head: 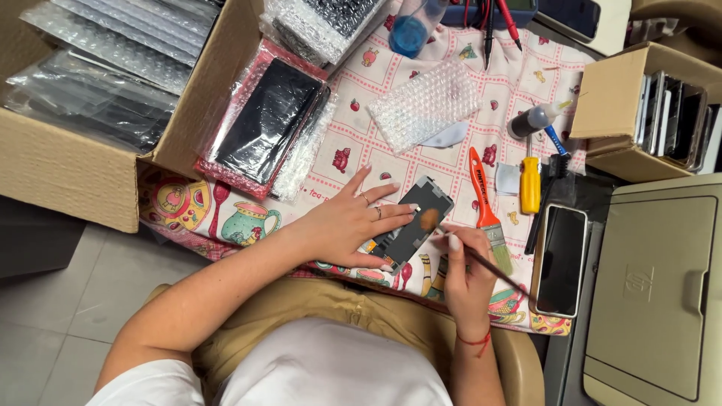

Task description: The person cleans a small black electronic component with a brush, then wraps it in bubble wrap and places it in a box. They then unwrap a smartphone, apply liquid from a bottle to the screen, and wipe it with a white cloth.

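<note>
At the near edge of the table, on the printed cloth [519, 71], a dark phone screen panel [412, 223] lies flat and slanted, its lower end close to the table edge. The left hand [347, 223] presses on it, palm down and fingers spread apart over its left side, apparently to keep the panel from sliding. The right hand [465, 272] is closed around the thin handle of a small brush [451, 239], pinched like a pen so that the soft tuft rests on the panel's upper part. Just to the right lie an orange-handled paintbrush [486, 207], a yellow screwdriver [530, 184] and a phone with a dark screen [561, 259], all within reach. Further out: a loose bubble-wrap sheet [425, 104], a wrapped panel in pink bubble wrap [263, 124], and a cardboard box [68, 162] of bagged panels on the left.
</note>
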